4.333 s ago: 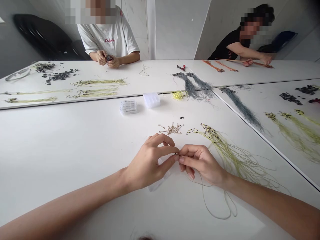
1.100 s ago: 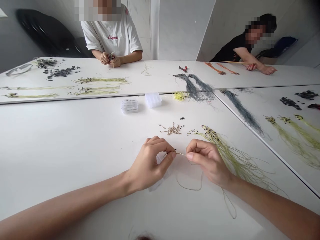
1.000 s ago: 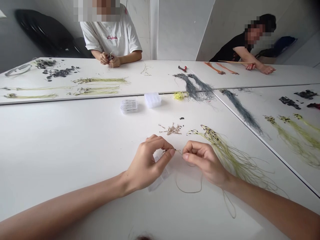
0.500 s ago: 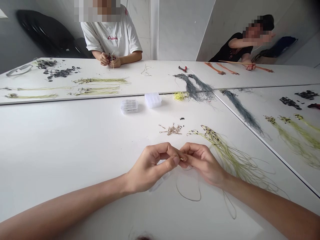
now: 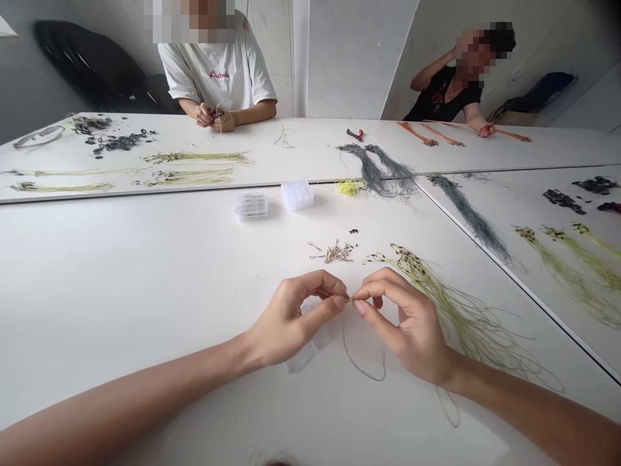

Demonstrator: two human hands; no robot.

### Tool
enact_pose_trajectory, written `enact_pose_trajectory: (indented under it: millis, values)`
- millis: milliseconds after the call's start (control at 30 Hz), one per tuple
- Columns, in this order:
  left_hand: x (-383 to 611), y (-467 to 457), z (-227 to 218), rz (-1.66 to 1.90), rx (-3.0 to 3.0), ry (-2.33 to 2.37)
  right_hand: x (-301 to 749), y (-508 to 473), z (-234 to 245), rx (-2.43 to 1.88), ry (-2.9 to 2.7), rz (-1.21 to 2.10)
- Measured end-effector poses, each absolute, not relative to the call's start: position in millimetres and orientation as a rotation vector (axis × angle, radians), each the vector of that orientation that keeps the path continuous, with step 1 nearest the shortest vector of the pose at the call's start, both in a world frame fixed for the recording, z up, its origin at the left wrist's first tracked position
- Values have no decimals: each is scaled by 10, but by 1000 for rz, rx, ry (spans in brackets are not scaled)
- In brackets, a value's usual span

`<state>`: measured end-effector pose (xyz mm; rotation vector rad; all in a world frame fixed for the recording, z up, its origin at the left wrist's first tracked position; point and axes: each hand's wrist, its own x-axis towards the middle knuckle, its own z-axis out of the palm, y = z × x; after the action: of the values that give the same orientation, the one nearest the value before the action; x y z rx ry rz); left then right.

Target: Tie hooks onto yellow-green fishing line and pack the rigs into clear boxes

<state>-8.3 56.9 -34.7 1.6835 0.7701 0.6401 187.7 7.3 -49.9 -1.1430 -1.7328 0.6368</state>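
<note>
Over the table, my left hand (image 5: 291, 320) and my right hand (image 5: 417, 323) meet fingertip to fingertip. Each pinches with thumb and forefinger at a thin olive fishing line (image 5: 371, 377), whose loop hangs below them. A tiny piece sits between the fingertips, mostly hidden. Under my left hand lies a clear plastic box (image 5: 308, 353), partly covered. Just beyond the hands is a small pile of brass-coloured swivels (image 5: 338, 252), with a few black beads (image 5: 354, 231) behind it. Beside my right hand spreads a bundle of yellow-green lines (image 5: 451, 307) with dark-tipped hooks.
Two clear plastic boxes, one filled (image 5: 251, 208) and one pale (image 5: 297, 195), stand mid-table near a yellow tangle of line (image 5: 350, 187). Grey-blue line bundles (image 5: 470, 217) lie along the seam. Across the table, one person (image 5: 218, 77) handles small pieces; another person (image 5: 451, 90) sits at right.
My right hand has shifted its grip, its fingers now extended to a fingertip pinch. The metal piece seen earlier is now mostly hidden. The person at right has raised an arm toward the head.
</note>
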Motion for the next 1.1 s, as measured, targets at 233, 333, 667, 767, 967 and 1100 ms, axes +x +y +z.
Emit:
enact_pose_trajectory:
  millis: [233, 333, 667, 767, 967, 1100]
  values:
    - [-119, 658, -371, 696, 1764, 747, 1886, 82, -504, -1224, -1705, 699]
    - [-111, 658, -372, 708, 1792, 741, 1885, 83, -503, -1228, -1700, 743]
    - [-135, 615, -427, 538, 2141, 539, 1980, 169, -334, -1283, -1719, 1365]
    - [-140, 597, -444, 500, 2215, 508, 2001, 196, -305, -1307, -1682, 1572]
    - [-129, 576, -435, 488, 2262, 443, 2016, 222, -371, -1195, -1542, 1888]
    - [-119, 572, -438, 523, 2358, 404, 2037, 248, -403, -1102, -1531, 1995]
